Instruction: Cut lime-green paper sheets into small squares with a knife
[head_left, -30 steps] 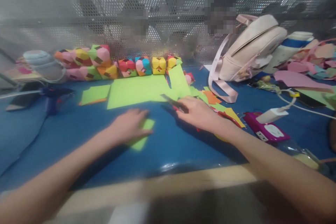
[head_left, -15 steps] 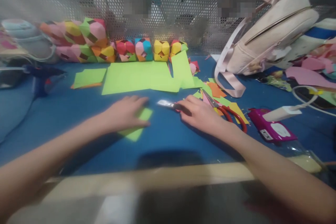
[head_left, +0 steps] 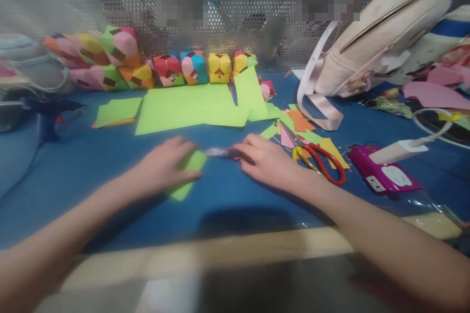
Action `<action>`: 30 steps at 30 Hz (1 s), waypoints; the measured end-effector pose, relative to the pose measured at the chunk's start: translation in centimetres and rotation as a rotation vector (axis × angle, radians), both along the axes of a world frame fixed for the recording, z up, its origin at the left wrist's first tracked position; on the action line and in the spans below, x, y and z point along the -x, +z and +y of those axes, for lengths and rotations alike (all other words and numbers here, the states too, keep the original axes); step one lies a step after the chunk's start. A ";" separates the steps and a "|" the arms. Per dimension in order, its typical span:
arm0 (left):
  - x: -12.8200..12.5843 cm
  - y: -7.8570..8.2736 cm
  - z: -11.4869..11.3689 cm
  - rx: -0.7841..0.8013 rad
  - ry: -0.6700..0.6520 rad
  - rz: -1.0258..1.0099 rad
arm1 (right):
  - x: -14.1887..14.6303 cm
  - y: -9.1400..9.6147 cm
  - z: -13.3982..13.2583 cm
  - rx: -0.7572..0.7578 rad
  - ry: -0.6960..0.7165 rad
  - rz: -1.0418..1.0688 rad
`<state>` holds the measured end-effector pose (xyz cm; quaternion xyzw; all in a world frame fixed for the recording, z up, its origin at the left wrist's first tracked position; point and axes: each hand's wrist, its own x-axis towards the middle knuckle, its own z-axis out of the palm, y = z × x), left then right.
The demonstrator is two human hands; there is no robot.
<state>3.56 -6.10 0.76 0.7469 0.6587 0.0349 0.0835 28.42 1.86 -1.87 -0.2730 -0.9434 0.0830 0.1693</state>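
My left hand (head_left: 166, 162) is closed on a small piece of lime-green paper (head_left: 185, 187), with the thumb along its near side and the fingers over the far side. Motion blurs it a little. My right hand (head_left: 261, 157) grips a small knife (head_left: 219, 152) with a silver blade that points left. The blade's tip lies close to the upper right corner of the paper; whether they touch I cannot tell. Larger lime-green sheets (head_left: 187, 107) lie flat beyond both hands. Red-handled scissors (head_left: 332, 164) rest on paper scraps just right of my right hand.
Folded paper blocks (head_left: 219, 67) line the mesh partition (head_left: 235, 24). At the left stands a blue glue gun (head_left: 46, 117). A pale backpack (head_left: 370, 39), coloured paper scraps (head_left: 299, 121) and a purple packet (head_left: 382, 171) with a white adapter (head_left: 398, 150) occupy the right side.
Both hands sit slightly further left in the view, and the knife's blade has come closer to the green paper in my left hand. The camera view has shifted a little.
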 end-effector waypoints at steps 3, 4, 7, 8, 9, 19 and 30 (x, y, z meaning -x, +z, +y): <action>0.0 -0.1 -0.2 -0.004 -0.052 -0.061 | -0.1 0.2 0.1 0.032 0.030 0.008; 0.0 0.0 -0.2 0.006 -0.071 -0.074 | -0.1 0.3 0.1 0.040 0.036 0.007; 0.1 0.2 -0.1 0.037 -0.130 -0.104 | -0.1 0.3 0.4 0.060 0.055 0.009; 0.1 0.3 -0.1 0.039 -0.145 -0.117 | -0.1 0.2 0.6 0.068 0.068 0.012; 0.2 0.3 -0.1 0.038 -0.156 -0.130 | -0.1 0.2 0.7 0.076 0.081 0.017; 1.0 -0.1 0.1 0.006 -0.109 -0.146 | -0.9 0.6 1.2 0.164 0.166 0.032; 0.9 -2.0 0.3 -0.136 -0.094 0.005 | -1.3 1.0 1.1 0.241 0.204 0.009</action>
